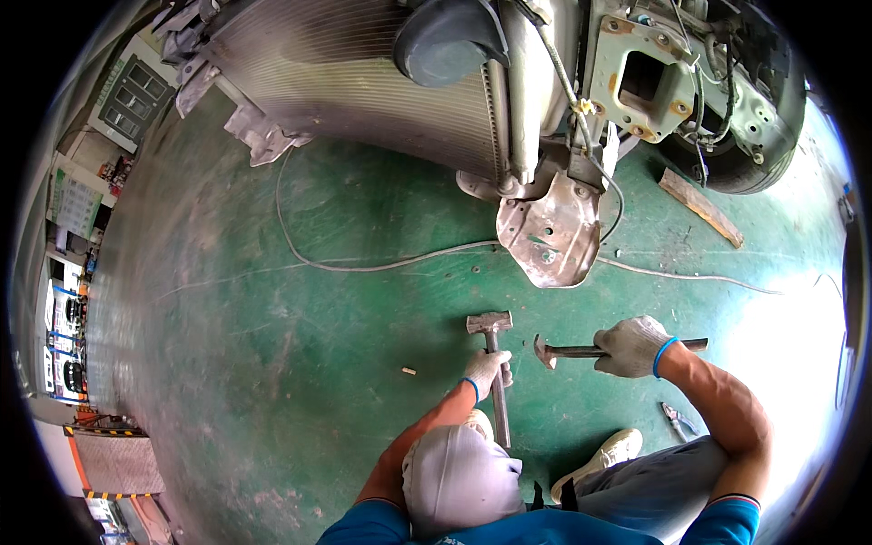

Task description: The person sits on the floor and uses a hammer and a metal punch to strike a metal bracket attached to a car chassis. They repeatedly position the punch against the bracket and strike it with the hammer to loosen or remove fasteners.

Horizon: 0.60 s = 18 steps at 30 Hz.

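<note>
My left hand (488,371), in a pale knit glove with a blue cuff, is closed around the handle of a sledgehammer (489,322). Its blocky steel head points away from me, and the handle runs back toward my knee. To the right, my gloved right hand (634,346) grips the dark handle of a second hammer (544,351). That one lies level in my grasp, its curved, pointed head facing left toward the sledgehammer. The two heads are apart. Beyond both hands, a bent metal bracket (549,232) hangs from the car's front end, touched by neither hammer.
A radiator (363,82) and an exposed car frame (640,82) with a wheel (772,154) fill the far side. A grey cable (363,268) crosses the green floor (300,381). Pliers (674,420) lie near my right foot, a wooden strip (701,209) beside the wheel.
</note>
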Each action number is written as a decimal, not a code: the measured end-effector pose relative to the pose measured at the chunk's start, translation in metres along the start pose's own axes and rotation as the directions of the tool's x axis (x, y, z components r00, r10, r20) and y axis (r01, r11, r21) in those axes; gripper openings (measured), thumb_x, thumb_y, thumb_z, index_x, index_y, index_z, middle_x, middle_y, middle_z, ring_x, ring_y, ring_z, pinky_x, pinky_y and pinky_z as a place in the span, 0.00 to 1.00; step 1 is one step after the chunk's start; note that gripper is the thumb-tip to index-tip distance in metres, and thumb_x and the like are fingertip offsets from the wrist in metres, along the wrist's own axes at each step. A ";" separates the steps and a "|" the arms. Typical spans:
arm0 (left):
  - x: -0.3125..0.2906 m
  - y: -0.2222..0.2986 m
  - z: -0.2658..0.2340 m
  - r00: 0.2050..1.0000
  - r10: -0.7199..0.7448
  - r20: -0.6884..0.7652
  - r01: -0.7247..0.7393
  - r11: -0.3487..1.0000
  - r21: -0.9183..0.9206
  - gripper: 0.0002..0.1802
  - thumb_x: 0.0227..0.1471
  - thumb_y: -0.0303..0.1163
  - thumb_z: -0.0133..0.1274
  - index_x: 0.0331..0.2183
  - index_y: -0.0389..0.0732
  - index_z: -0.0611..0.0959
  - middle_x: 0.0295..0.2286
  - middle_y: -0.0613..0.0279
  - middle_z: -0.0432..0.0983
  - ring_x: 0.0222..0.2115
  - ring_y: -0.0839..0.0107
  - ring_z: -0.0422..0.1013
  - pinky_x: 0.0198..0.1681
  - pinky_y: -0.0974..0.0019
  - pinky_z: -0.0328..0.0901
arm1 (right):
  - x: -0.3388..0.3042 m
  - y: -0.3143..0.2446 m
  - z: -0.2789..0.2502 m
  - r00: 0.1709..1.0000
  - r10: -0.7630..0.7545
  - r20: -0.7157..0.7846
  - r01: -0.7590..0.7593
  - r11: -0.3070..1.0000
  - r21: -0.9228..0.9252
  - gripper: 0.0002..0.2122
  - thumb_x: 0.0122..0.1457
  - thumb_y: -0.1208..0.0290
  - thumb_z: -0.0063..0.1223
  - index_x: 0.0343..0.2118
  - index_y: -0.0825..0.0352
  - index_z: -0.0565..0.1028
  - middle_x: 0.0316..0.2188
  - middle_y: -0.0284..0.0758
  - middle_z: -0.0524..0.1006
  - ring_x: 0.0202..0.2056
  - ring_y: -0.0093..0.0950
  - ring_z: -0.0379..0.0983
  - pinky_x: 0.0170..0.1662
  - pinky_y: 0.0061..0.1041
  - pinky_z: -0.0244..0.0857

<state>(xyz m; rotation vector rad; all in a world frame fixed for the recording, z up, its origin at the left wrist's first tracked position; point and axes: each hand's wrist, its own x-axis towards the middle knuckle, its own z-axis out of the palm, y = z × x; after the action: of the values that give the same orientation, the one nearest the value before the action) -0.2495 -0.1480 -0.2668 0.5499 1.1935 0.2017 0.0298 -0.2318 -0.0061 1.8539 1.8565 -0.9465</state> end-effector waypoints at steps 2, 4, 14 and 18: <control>0.011 0.007 0.002 0.999 0.033 0.005 -0.033 0.999 -0.010 0.12 0.56 0.34 0.61 0.29 0.39 0.78 0.20 0.60 0.75 0.17 0.65 0.75 0.24 0.55 0.75 | -0.003 0.001 -0.004 1.000 -0.007 -0.004 0.007 1.000 0.001 0.18 0.59 0.52 0.58 0.40 0.64 0.80 0.32 0.47 0.83 0.37 0.51 0.80 0.42 0.49 0.73; 0.022 0.017 0.004 0.998 0.064 0.008 -0.064 0.998 -0.020 0.11 0.56 0.33 0.62 0.28 0.38 0.78 0.20 0.60 0.75 0.17 0.65 0.75 0.24 0.56 0.75 | -0.005 0.005 -0.006 1.000 -0.024 -0.020 0.024 1.000 -0.006 0.18 0.59 0.52 0.58 0.40 0.64 0.80 0.32 0.47 0.83 0.36 0.51 0.80 0.42 0.49 0.73; -0.003 0.073 0.027 0.976 0.210 -0.058 -0.217 0.962 -0.168 0.14 0.56 0.36 0.64 0.26 0.43 0.76 0.16 0.65 0.71 0.13 0.71 0.68 0.18 0.62 0.68 | -0.053 -0.003 -0.070 0.885 -0.135 -0.445 0.453 0.473 0.756 0.21 0.69 0.55 0.55 0.51 0.72 0.75 0.27 0.28 0.74 0.28 0.19 0.74 0.30 0.23 0.69; -0.032 0.111 0.045 0.959 0.280 0.049 -0.261 0.936 -0.238 0.12 0.58 0.36 0.61 0.29 0.43 0.76 0.17 0.68 0.69 0.14 0.75 0.65 0.20 0.64 0.65 | -0.036 -0.028 -0.064 0.889 0.244 -0.387 0.203 0.547 0.812 0.14 0.70 0.60 0.51 0.42 0.70 0.74 0.24 0.28 0.72 0.23 0.16 0.68 0.26 0.22 0.66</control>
<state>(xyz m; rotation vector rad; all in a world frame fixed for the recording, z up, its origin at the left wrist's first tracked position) -0.2047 -0.0804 -0.1723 0.5125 0.9947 0.5415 0.0191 -0.2140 0.0696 2.8812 1.7090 -1.7470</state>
